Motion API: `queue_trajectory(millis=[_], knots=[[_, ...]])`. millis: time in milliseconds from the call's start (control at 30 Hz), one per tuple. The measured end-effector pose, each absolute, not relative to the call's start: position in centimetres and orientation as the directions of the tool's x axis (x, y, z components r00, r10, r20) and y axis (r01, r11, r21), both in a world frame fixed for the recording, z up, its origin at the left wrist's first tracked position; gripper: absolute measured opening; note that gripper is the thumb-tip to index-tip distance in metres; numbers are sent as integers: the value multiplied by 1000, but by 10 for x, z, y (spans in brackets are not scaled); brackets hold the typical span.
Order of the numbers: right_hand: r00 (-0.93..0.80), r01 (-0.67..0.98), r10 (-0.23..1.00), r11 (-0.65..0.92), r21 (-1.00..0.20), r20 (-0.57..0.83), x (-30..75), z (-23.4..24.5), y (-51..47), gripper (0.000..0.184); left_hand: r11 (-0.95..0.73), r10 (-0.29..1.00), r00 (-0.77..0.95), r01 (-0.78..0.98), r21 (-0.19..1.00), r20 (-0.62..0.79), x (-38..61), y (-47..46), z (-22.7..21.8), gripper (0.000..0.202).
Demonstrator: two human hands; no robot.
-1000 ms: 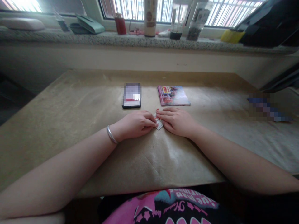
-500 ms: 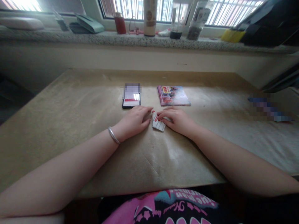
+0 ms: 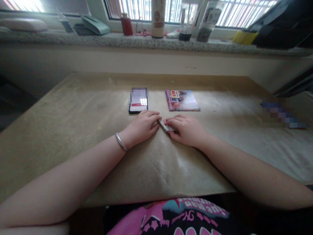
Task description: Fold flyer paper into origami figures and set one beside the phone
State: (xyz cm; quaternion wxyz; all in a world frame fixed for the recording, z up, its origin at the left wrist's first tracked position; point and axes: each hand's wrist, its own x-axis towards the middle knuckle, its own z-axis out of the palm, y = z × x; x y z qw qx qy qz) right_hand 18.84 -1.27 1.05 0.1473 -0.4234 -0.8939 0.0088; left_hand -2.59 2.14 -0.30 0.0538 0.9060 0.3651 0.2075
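A small folded piece of paper [image 3: 165, 124], white with red print, lies at the middle of the table between my two hands. My right hand [image 3: 187, 129] grips it, fingers over the top and thumb at the near edge, so its right part is hidden. At the paper's left corner, the fingertips and thumb of my left hand [image 3: 144, 127] close on it. A silver bangle [image 3: 121, 141] circles my left wrist. Just beyond my left hand a phone [image 3: 139, 106] lies face up, its upper part blurred out.
Beyond my right hand lies a colourful pack [image 3: 184, 100] with a price label. A blurred flat item [image 3: 283, 114] rests at the table's right side. Bottles, including a red one [image 3: 126, 25], and other things line the stone windowsill [image 3: 137, 40] behind the table [image 3: 61, 127].
The paper has turned and shows less of its printed face. My left fingers have come in to its left corner, and my right thumb has shifted to the near edge.
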Motion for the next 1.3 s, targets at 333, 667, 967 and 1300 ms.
queue_trajectory(millis=[333, 667, 967, 1300], knots=[[-367, 843, 848, 476, -249, 381, 199, 11, -10, 20, -714, 698, 623, 572, 404, 352, -27, 20, 6, 15], [-278, 791, 830, 484, -375, 484, 198, 6, -12, 21, -684, 729, 492, 533, 497, 476, -22, 13, 9, 8], [-408, 635, 692, 684, -360, 595, 189, 11, -21, 10, -722, 691, 453, 391, 570, 564, -12, 0, 11, 8], [-365, 590, 662, 709, -387, 655, 186, 13, -22, 10, -762, 645, 445, 435, 479, 622, -12, -2, 13, 11]])
